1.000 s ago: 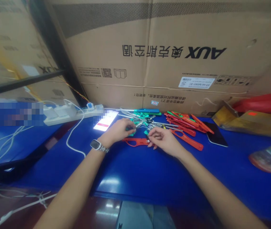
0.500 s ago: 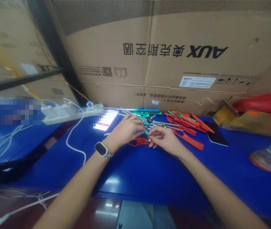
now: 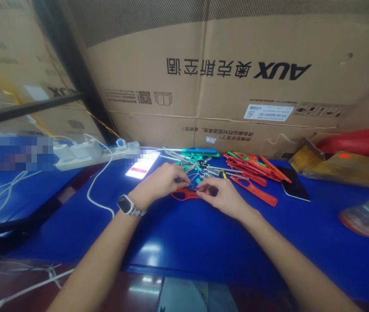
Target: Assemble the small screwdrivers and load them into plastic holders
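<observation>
Two bare hands meet over the middle of a blue table. The left hand, with one wristwatch at its wrist, and the right hand each press thumb and fingertips together on one thin metal piece. The piece spans the short gap between them, and its detail is too small to make out. It sits just above one red handle, which lies flat on the table and is partly covered by both hands.

Just behind the hands lies a tangle of metal rods with green tips, too overlapped to count. To its right is a red heap of similar plastic handles, also too overlapped to count. One separate handle lies alone in front of the heap. One long tool with a blue-green grip rests at the foot of one large cardboard box, which closes off the back.

There are two phones. One lit phone is near the left hand, and one dark phone lies just right of the red heap. One white power strip sits at the far left, and one white cable trails from it past the left wrist. Yellow-brown packets and one blurred packet lie at the right.
</observation>
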Available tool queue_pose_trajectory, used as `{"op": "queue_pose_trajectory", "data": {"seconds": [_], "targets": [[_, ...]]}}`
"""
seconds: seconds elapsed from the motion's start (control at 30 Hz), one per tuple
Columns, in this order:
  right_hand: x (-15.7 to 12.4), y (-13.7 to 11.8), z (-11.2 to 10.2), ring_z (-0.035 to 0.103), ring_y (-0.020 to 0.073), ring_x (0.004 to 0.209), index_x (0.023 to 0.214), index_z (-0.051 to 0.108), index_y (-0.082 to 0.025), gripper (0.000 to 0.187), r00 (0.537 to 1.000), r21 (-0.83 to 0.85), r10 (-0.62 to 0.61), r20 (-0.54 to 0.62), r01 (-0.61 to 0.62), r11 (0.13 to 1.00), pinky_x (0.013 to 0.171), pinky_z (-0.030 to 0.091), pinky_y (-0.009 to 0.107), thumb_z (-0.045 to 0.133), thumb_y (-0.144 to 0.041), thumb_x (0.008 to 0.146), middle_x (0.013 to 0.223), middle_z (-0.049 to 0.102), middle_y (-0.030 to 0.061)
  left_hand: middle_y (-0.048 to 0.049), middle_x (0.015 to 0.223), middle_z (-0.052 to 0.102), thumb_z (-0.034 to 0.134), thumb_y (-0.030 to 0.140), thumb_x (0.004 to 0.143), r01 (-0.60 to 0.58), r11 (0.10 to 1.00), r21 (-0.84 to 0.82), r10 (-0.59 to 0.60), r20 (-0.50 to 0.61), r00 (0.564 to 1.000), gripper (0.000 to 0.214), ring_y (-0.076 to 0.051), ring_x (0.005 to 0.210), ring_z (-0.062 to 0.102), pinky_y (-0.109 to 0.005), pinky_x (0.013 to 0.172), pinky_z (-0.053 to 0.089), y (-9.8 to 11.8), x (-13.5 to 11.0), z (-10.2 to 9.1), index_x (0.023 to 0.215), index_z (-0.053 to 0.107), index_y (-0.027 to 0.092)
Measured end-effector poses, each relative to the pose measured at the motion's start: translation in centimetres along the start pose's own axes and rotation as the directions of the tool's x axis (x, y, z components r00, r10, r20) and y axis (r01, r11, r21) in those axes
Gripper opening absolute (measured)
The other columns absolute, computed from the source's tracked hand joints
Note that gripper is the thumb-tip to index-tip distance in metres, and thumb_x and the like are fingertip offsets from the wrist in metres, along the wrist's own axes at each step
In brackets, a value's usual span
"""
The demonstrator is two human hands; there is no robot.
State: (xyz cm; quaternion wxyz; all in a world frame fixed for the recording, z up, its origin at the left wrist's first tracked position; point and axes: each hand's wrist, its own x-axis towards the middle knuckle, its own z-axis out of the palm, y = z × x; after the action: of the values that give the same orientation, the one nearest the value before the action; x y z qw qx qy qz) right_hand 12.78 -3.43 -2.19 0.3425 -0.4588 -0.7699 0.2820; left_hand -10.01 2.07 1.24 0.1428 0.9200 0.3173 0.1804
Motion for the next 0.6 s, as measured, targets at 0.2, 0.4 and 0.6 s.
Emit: {"op": "queue_pose_trajectory", "data": {"seconds": [0.2, 0.4, 0.6], "targets": [[0.29, 0.03, 0.32, 0.059, 0.0131, 0.068, 0.089, 0.073, -0.021, 0.01, 0.993, -0.168, -0.103, 0.051, 0.111, 0.98, 0.066, 0.046, 0.028, 0.064, -0.02, 0.088, 0.08, 0.065, 0.0015, -0.0022, 0.087, 0.076, 0.064, 0.021, 0.087, 0.058, 0.994, -0.09, -0.053, 0.056, 0.997, 0.014, -0.018, 0.082, 0.066, -0.03, 0.078, 0.048, -0.33, -0.17, 0.4, 0.09, 0.078, 0.023], [0.36, -0.6, 0.52, 0.059, 0.0142, 0.073, 0.094, 0.069, -0.02, 0.009, 0.995, -0.224, -0.1, 0.011, 0.1, 0.97, 0.07, 0.044, 0.028, 0.067, -0.02, 0.085, 0.086, 0.065, 0.0018, -0.0024, 0.087, 0.077, 0.063, 0.02, 0.086, 0.087, 0.975, -0.203, -0.074, 0.073, 0.995, 0.014, -0.017, 0.082, 0.067, -0.029, 0.078, 0.049, -0.24, -0.3, 0.02, 0.087, 0.077, 0.02], [0.45, -0.72, 0.9, 0.059, 0.0158, 0.078, 0.087, 0.07, -0.02, 0.003, 0.989, -0.311, -0.14, 0.039, 0.145, 0.939, 0.075, 0.04, 0.031, 0.067, -0.018, 0.086, 0.082, 0.064, 0.0015, -0.0018, 0.084, 0.076, 0.061, 0.022, 0.086, 0.152, 0.96, -0.236, -0.129, 0.108, 0.986, 0.015, -0.015, 0.073, 0.066, -0.026, 0.067, 0.047, -0.02, -0.39, -0.37, 0.088, 0.076, 0.019]]}}
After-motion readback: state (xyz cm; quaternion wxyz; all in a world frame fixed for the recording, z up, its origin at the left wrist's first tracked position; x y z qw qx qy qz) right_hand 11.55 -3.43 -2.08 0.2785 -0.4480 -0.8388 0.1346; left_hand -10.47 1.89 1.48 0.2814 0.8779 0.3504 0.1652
